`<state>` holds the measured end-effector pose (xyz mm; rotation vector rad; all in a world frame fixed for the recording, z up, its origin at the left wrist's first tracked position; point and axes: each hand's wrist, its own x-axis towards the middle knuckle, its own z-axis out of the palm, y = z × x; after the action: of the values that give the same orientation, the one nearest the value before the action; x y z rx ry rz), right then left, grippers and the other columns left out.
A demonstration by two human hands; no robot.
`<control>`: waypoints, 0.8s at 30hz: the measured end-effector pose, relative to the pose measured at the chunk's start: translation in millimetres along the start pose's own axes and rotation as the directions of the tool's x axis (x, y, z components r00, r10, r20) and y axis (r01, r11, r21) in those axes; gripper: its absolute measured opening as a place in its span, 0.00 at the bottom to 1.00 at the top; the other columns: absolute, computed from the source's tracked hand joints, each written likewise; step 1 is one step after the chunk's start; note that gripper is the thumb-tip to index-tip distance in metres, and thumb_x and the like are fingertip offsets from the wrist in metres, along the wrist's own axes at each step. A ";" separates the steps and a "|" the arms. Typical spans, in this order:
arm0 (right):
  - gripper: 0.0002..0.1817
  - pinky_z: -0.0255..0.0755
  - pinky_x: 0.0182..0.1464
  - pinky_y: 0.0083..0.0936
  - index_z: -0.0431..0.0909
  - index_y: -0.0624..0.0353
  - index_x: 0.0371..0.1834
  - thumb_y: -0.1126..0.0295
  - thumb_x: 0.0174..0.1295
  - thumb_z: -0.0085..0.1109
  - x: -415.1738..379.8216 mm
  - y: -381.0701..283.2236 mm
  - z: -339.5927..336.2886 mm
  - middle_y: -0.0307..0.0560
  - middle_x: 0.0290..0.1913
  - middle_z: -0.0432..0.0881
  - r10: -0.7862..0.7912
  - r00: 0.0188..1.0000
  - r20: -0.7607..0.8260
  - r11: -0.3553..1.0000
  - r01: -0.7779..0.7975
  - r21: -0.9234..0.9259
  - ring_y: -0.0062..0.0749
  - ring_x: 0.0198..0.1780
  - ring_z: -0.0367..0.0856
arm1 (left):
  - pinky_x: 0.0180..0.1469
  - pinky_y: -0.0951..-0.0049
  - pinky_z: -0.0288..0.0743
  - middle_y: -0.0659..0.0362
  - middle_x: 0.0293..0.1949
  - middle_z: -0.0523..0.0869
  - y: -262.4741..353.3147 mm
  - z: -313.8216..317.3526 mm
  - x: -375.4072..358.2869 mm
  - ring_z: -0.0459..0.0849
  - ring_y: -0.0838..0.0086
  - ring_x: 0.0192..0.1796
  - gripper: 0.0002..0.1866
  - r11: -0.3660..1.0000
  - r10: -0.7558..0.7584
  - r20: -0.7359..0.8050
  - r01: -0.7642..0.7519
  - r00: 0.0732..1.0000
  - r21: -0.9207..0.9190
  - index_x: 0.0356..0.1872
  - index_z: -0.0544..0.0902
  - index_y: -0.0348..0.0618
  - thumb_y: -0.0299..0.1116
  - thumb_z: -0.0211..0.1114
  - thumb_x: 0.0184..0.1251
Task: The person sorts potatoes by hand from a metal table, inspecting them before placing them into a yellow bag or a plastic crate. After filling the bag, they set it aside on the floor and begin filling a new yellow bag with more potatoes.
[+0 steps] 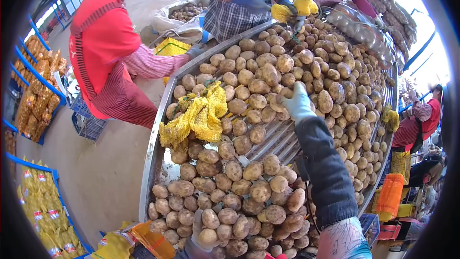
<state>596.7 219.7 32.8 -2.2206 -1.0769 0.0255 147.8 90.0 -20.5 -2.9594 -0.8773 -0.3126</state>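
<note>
Many brown potatoes lie heaped on a slatted metal sorting table. My right hand, in a pale glove below a dark sleeve, reaches to the middle of the heap. Its fingertips touch potatoes there; whether they grip one cannot be made out. Low in the view, my left hand, in a grey glove, is beside the near potatoes, its fingers partly hidden among them. Yellow mesh netting lies crumpled on the potatoes at the left part of the table.
A co-worker in red stands at the table's left edge. Another in a checked shirt, wearing blue gloves, stands at the far edge near yellow netting. Blue-framed carts with filled sacks stand left. An orange bag is at right.
</note>
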 end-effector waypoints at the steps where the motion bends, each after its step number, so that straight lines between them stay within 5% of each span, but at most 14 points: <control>1: 0.29 0.72 0.53 0.33 0.74 0.62 0.48 0.59 0.46 0.75 9.6 10.6 10.9 0.55 0.47 0.80 0.047 0.989 0.144 0.991 -0.065 0.120 0.43 0.50 0.79 | 0.71 0.52 0.59 0.64 0.66 0.70 0.0 -0.2 -0.6 0.64 0.69 0.70 0.28 1.000 -0.002 -0.002 0.002 1.000 0.006 0.67 0.67 0.57 0.54 0.52 0.69; 2: 0.37 0.71 0.56 0.34 0.70 0.60 0.56 0.54 0.45 0.75 6.0 -14.2 -4.7 0.61 0.52 0.78 0.059 0.950 0.305 0.998 -0.050 -0.038 0.48 0.55 0.78 | 0.71 0.52 0.59 0.64 0.67 0.70 -0.7 -2.3 -1.8 0.64 0.69 0.70 0.28 1.000 -0.006 -0.007 0.006 1.000 0.000 0.67 0.66 0.57 0.54 0.52 0.69; 4: 0.39 0.71 0.57 0.34 0.69 0.59 0.58 0.51 0.46 0.74 -4.6 -5.2 8.4 0.58 0.52 0.79 -0.004 0.941 0.339 1.000 0.010 -0.016 0.47 0.55 0.78 | 0.71 0.52 0.59 0.64 0.67 0.69 -0.5 -2.1 -2.1 0.64 0.69 0.70 0.28 1.000 0.000 -0.006 0.000 1.000 0.019 0.67 0.66 0.57 0.54 0.52 0.69; 6: 0.40 0.71 0.56 0.35 0.69 0.58 0.60 0.48 0.46 0.73 -39.4 -30.2 -16.0 0.57 0.51 0.80 -0.054 0.868 0.493 0.990 -0.019 0.142 0.47 0.55 0.78 | 0.71 0.51 0.59 0.64 0.67 0.69 -1.4 -2.3 -2.7 0.64 0.69 0.71 0.28 1.000 0.003 -0.012 -0.002 1.000 0.022 0.67 0.66 0.57 0.54 0.51 0.69; 8: 0.39 0.73 0.55 0.36 0.73 0.57 0.57 0.45 0.46 0.72 -71.4 3.5 -2.9 0.56 0.50 0.81 -0.353 0.644 0.679 0.852 -0.079 0.517 0.48 0.53 0.80 | 0.71 0.51 0.59 0.64 0.67 0.69 -1.6 -2.0 -3.7 0.63 0.69 0.71 0.28 0.999 0.000 -0.011 0.001 1.000 0.033 0.68 0.66 0.57 0.54 0.51 0.70; 10: 0.33 0.74 0.52 0.36 0.75 0.57 0.53 0.46 0.50 0.70 -95.7 -36.8 -27.1 0.55 0.47 0.81 -0.307 0.543 0.781 0.918 0.386 0.093 0.47 0.49 0.81 | 0.71 0.51 0.60 0.64 0.68 0.69 -2.6 -3.3 -4.8 0.63 0.69 0.71 0.28 0.998 0.009 -0.012 -0.008 1.000 0.055 0.68 0.66 0.57 0.54 0.51 0.70; 11: 0.25 0.75 0.50 0.31 0.77 0.57 0.48 0.57 0.49 0.74 -104.4 -62.4 -34.9 0.49 0.44 0.81 -0.183 0.676 0.714 0.979 0.194 0.067 0.41 0.47 0.81 | 0.71 0.51 0.60 0.64 0.68 0.69 -2.2 -4.7 -5.1 0.63 0.69 0.71 0.28 0.998 0.012 -0.009 -0.012 1.000 0.068 0.68 0.66 0.57 0.54 0.50 0.70; 13: 0.25 0.75 0.50 0.32 0.77 0.57 0.48 0.58 0.49 0.73 -98.0 -75.9 -21.0 0.50 0.43 0.80 -0.272 0.766 0.583 0.962 0.217 0.164 0.42 0.47 0.81 | 0.71 0.51 0.60 0.64 0.68 0.68 -2.9 -8.2 -6.7 0.63 0.69 0.72 0.28 0.995 0.024 0.000 -0.024 1.000 0.101 0.68 0.66 0.57 0.54 0.50 0.70; 15: 0.17 0.75 0.47 0.35 0.78 0.55 0.45 0.69 0.50 0.64 -88.2 -94.9 2.7 0.54 0.39 0.79 -0.461 0.832 0.309 0.886 0.413 0.210 0.49 0.43 0.80 | 0.69 0.50 0.63 0.61 0.68 0.68 -5.2 -18.4 -3.0 0.65 0.67 0.70 0.27 0.823 0.201 0.112 -0.230 0.973 0.519 0.68 0.66 0.53 0.52 0.49 0.72; 17: 0.20 0.75 0.52 0.36 0.77 0.56 0.52 0.69 0.54 0.61 -77.5 -120.7 30.7 0.53 0.48 0.79 -0.295 0.662 0.689 0.866 0.490 -0.101 0.48 0.51 0.80 | 0.67 0.49 0.67 0.59 0.67 0.69 -10.7 -28.0 3.8 0.66 0.66 0.69 0.26 0.445 0.300 0.280 -0.394 0.912 0.804 0.67 0.66 0.50 0.51 0.47 0.74; 18: 0.19 0.75 0.52 0.37 0.75 0.55 0.55 0.69 0.58 0.56 -75.9 -138.5 45.7 0.53 0.51 0.79 -0.119 0.558 0.821 0.749 0.594 -0.295 0.49 0.52 0.80 | 0.65 0.49 0.68 0.57 0.67 0.69 -13.7 -30.1 6.7 0.67 0.65 0.68 0.26 0.209 0.307 0.370 -0.441 0.877 0.873 0.67 0.66 0.49 0.50 0.46 0.75; 19: 0.20 0.75 0.53 0.37 0.73 0.55 0.58 0.68 0.61 0.52 -82.1 -148.7 59.5 0.54 0.53 0.79 -0.053 0.625 0.779 0.775 0.518 -0.362 0.50 0.53 0.79 | 0.64 0.49 0.70 0.55 0.66 0.69 -9.4 -7.7 -10.5 0.71 0.61 0.65 0.30 0.265 0.253 0.486 -0.543 0.836 0.797 0.65 0.67 0.44 0.56 0.48 0.73; 21: 0.22 0.75 0.54 0.40 0.66 0.56 0.65 0.67 0.68 0.43 -82.7 -161.5 81.4 0.55 0.56 0.77 0.102 0.648 0.755 0.767 0.432 -0.475 0.50 0.55 0.79 | 0.64 0.49 0.70 0.55 0.66 0.69 -14.4 -14.0 -7.8 0.71 0.61 0.65 0.30 0.532 0.250 0.340 -0.421 0.907 0.734 0.66 0.67 0.44 0.56 0.48 0.73; 24: 0.20 0.75 0.53 0.40 0.68 0.57 0.62 0.68 0.67 0.44 -92.3 -157.2 76.3 0.56 0.55 0.77 -0.002 0.706 0.708 0.790 0.435 -0.432 0.50 0.54 0.80 | 0.64 0.48 0.69 0.55 0.66 0.69 -19.1 -12.5 -8.8 0.71 0.61 0.65 0.31 0.804 0.205 0.169 -0.264 0.964 0.532 0.66 0.67 0.45 0.56 0.48 0.73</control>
<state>404.8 266.3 39.0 -2.6643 -1.9951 0.5146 127.9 100.1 -10.3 -2.5045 -0.4808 0.0997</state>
